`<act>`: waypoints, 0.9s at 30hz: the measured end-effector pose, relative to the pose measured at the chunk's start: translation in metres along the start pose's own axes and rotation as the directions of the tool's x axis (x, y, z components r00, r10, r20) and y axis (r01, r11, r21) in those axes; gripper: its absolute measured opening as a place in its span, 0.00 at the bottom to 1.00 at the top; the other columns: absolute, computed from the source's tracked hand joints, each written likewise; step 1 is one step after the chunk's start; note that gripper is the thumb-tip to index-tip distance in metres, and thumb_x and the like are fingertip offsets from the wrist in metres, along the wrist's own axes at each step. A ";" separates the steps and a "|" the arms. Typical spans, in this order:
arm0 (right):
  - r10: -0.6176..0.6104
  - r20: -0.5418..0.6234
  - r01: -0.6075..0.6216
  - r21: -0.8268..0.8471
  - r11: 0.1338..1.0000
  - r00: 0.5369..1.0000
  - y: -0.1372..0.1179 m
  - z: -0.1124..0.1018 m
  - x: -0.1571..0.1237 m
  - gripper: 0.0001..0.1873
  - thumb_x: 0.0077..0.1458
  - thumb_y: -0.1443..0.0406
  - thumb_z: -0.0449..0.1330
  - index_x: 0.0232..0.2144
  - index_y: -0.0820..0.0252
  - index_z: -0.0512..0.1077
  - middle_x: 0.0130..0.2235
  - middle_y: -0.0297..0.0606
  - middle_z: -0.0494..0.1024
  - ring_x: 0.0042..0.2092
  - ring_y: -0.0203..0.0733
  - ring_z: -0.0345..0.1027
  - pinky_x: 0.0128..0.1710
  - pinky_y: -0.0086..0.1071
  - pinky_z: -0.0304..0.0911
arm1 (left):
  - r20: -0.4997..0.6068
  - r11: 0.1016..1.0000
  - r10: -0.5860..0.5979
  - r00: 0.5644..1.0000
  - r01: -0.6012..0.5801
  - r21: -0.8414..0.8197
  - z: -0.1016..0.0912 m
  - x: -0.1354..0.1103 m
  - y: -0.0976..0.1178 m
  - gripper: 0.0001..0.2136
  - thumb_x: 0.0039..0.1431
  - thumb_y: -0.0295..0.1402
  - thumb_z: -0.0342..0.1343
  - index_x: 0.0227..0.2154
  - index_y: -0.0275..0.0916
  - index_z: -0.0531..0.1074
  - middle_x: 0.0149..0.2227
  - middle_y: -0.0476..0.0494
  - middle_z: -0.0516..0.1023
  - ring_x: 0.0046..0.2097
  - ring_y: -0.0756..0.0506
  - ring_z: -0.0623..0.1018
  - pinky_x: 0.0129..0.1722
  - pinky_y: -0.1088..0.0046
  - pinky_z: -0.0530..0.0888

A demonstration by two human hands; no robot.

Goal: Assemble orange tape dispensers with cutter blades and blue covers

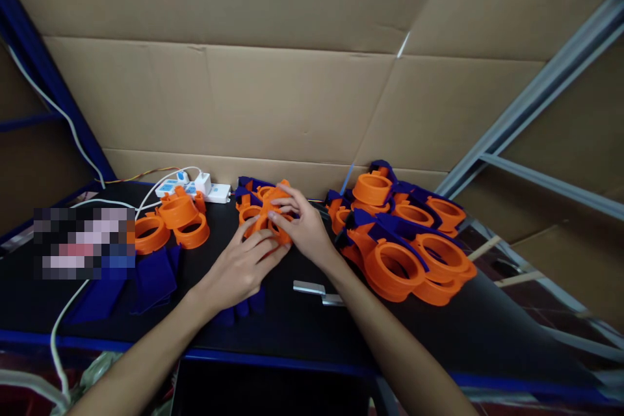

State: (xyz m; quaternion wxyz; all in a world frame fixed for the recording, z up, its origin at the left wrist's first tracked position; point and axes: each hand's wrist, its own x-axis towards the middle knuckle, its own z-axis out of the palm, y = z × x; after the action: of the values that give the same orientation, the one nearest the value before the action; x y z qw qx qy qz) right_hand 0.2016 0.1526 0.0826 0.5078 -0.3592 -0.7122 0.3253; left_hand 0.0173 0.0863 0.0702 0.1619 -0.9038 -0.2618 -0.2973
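In the head view, my left hand (248,270) curls its fingers round the near side of an orange plastic tape dispenser (266,211). My right hand (307,224) grips the same piece from the right, its thumb and fingers closed over the top. The fingers hide part of the dispenser. Just behind and touching this spot sit more orange rings with a dark blue part (248,183). Under my left wrist lie several dark blue pieces (244,307). Two small silver metal pieces (309,287) rest near my right forearm.
Assembled orange-and-blue dispensers (394,266) are piled on the right of the black table (312,338). Loose orange rings (192,234) and flat blue plates (153,279) lie left. A white power strip (218,193) with cables sits behind them, before a cardboard wall (244,97).
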 end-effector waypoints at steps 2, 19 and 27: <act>0.014 0.075 -0.016 0.037 0.999 0.997 -0.001 -0.002 -0.001 0.20 0.56 0.60 0.66 0.51 0.56 0.75 0.48 0.41 0.81 0.46 0.43 0.78 0.48 0.37 0.72 | -0.045 1.000 -0.022 0.999 0.022 0.000 0.001 -0.002 0.001 0.22 0.63 0.18 0.50 0.58 0.36 0.71 0.50 0.39 0.81 0.58 0.40 0.75 0.66 0.45 0.62; -0.016 0.420 -0.015 0.071 0.997 0.907 -0.040 -0.002 -0.014 0.19 0.62 0.51 0.60 0.39 0.60 0.81 0.39 0.39 0.84 0.41 0.41 0.76 0.42 0.33 0.69 | 0.288 -0.292 -0.858 0.424 0.058 -0.955 -0.010 0.010 -0.022 0.18 0.61 0.37 0.61 0.53 0.40 0.73 0.51 0.37 0.82 0.46 0.35 0.85 0.44 0.57 0.82; 0.527 0.491 0.005 -0.735 0.678 0.694 -0.025 -0.059 -0.030 0.18 0.37 0.61 0.77 0.33 0.53 0.80 0.30 0.31 0.81 0.31 0.41 0.74 0.27 0.28 0.56 | 0.346 -0.323 -0.876 0.336 0.123 -0.938 -0.011 0.009 -0.022 0.14 0.58 0.39 0.65 0.42 0.37 0.74 0.26 0.45 0.83 0.26 0.47 0.82 0.27 0.75 0.79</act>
State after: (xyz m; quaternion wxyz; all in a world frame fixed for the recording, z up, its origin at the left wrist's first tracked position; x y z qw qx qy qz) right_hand 0.2608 0.1200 0.1043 -0.0110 -0.4841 -0.8473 0.2182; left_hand 0.0060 0.1030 0.0874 -0.5720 -0.3421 -0.3413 -0.6628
